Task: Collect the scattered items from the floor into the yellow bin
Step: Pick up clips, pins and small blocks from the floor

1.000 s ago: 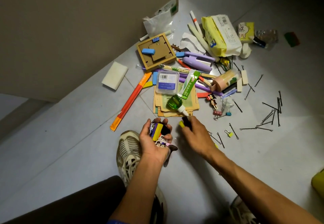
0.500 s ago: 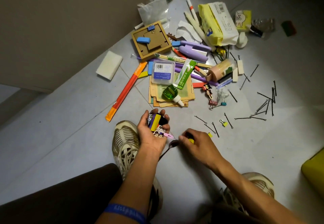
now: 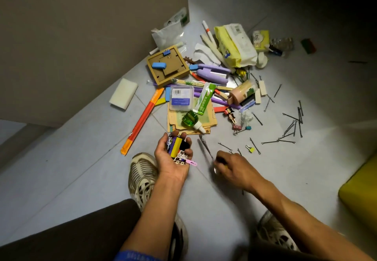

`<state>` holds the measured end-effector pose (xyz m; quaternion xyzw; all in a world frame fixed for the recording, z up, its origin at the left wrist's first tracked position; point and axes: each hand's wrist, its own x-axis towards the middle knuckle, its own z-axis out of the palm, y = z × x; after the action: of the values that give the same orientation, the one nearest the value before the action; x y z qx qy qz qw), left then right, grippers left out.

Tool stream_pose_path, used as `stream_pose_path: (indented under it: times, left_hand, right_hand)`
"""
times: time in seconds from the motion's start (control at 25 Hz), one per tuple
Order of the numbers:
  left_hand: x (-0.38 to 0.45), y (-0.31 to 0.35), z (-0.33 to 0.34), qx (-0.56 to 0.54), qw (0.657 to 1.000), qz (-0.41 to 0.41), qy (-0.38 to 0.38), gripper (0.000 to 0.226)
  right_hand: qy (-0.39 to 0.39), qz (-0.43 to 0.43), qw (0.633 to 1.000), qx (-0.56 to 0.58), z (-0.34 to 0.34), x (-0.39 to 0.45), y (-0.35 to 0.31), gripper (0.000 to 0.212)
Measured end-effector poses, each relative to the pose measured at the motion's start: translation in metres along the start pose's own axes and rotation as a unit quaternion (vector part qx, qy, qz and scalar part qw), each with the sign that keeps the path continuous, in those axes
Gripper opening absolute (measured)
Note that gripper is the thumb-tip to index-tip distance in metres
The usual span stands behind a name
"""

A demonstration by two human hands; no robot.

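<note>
- The left hand [image 3: 173,158] is cupped palm-up above a shoe [image 3: 142,177], fingers curled round a cluster of small items [image 3: 179,150], among them a yellow-and-purple block and a white cat charm.
- The right hand [image 3: 232,167] is low over the floor [image 3: 71,168], fingers curled, pinching a thin blurred metal piece [image 3: 206,148].
- The yellow bin [image 3: 361,193] sits at the right edge, well apart from the clutter.
- Beyond the hands lie hairpins [image 3: 291,130], a green bottle [image 3: 190,118], a cardboard frame [image 3: 168,65] and a tissue pack [image 3: 236,45].

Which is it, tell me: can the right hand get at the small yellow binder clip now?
Probably yes: the yellow binder clip lies on bare floor just beyond the right hand, only thin hairpins beside it.
</note>
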<state>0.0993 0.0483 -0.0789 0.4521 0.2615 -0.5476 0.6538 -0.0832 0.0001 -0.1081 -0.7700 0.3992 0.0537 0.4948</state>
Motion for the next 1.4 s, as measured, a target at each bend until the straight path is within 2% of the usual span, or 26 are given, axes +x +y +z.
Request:
stream_pose_path:
  times: [0.04, 0.08, 0.12, 0.2, 0.32, 0.44, 0.52, 0.6, 0.68, 0.76, 0.88, 0.96, 1.04, 1.12, 1.24, 1.32, 1.4]
  left_hand:
    - [-0.007, -0.005, 0.01, 0.021, 1.0, -0.005, -0.017, 0.031]
    - [-0.017, -0.012, 0.024, 0.043, 0.998, -0.012, -0.036, 0.029]
    - [-0.029, -0.024, 0.042, 0.064, 0.996, -0.024, -0.059, 0.027]
    - [-0.059, -0.064, 0.082, 0.111, 0.985, -0.063, -0.119, 0.025]
    - [-0.124, -0.155, 0.146, 0.218, 0.939, -0.152, -0.217, 0.021]
    - [-0.185, -0.246, 0.197, 0.295, 0.886, -0.224, -0.278, 0.023]
    - [-0.222, -0.291, 0.218, 0.319, 0.859, -0.26, -0.306, 0.039]
    - [-0.235, -0.31, 0.22, 0.363, 0.839, -0.246, -0.323, 0.046]
    - [-0.232, -0.3, 0.213, 0.391, 0.832, -0.216, -0.329, 0.057]
    - [-0.214, -0.28, 0.196, 0.371, 0.857, -0.177, -0.311, 0.06]
    - [-0.174, -0.243, 0.151, 0.406, 0.886, -0.077, -0.21, 0.033]
    - [-0.137, -0.22, 0.115, 0.47, 0.873, -0.026, -0.125, 0.023]
    - [-0.103, -0.201, 0.088, 0.527, 0.847, 0.013, -0.07, 0.019]
    - [-0.067, -0.176, 0.064, 0.606, 0.792, 0.069, -0.019, 0.024]
    - [-0.023, -0.139, 0.025, 0.747, 0.644, 0.159, 0.036, 0.032]
    - [-0.002, -0.123, 0.006, 0.802, 0.559, 0.209, 0.021, 0.041]
    - [0.013, -0.113, 0.001, 0.834, 0.49, 0.253, -0.008, 0.047]
  right_hand:
    - [0.043, 0.029, 0.991, 0.126, -0.018, -0.013, -0.001, 0.017]
    - [0.091, 0.052, 0.965, 0.241, -0.037, -0.031, -0.005, 0.015]
    - [0.139, 0.064, 0.928, 0.341, -0.055, -0.054, -0.009, 0.009]
    - [0.235, 0.08, 0.844, 0.475, -0.087, -0.108, -0.015, 0.017]
    - [0.407, 0.106, 0.717, 0.555, -0.123, -0.205, -0.007, 0.027]
    - [0.562, 0.15, 0.602, 0.547, -0.157, -0.28, 0.011, 0.024]
    - [0.591, 0.137, 0.552, 0.572, -0.182, -0.318, 0.021, 0.019]
    - [0.55, 0.072, 0.521, 0.648, -0.2, -0.341, 0.029, 0.045]
    - [0.53, 0.051, 0.506, 0.679, -0.203, -0.348, 0.038, 0.063]
    - [0.516, 0.08, 0.525, 0.671, -0.192, -0.336, 0.042, 0.064]
    - [0.438, 0.104, 0.604, 0.658, -0.159, -0.281, 0.03, 0.043]
    - [0.38, 0.127, 0.676, 0.618, -0.135, -0.237, 0.019, 0.027]
    - [0.345, 0.164, 0.756, 0.531, -0.117, -0.2, 0.019, 0.019]
    - [0.307, 0.208, 0.828, 0.42, -0.098, -0.162, 0.029, 0.014]
    - [0.226, 0.233, 0.934, 0.15, -0.055, -0.117, 0.046, 0.014]
    - [0.166, 0.209, 0.964, 0.016, -0.017, -0.095, 0.052, 0.018]
    - [0.124, 0.174, 0.972, -0.097, 0.015, -0.084, 0.054, 0.022]
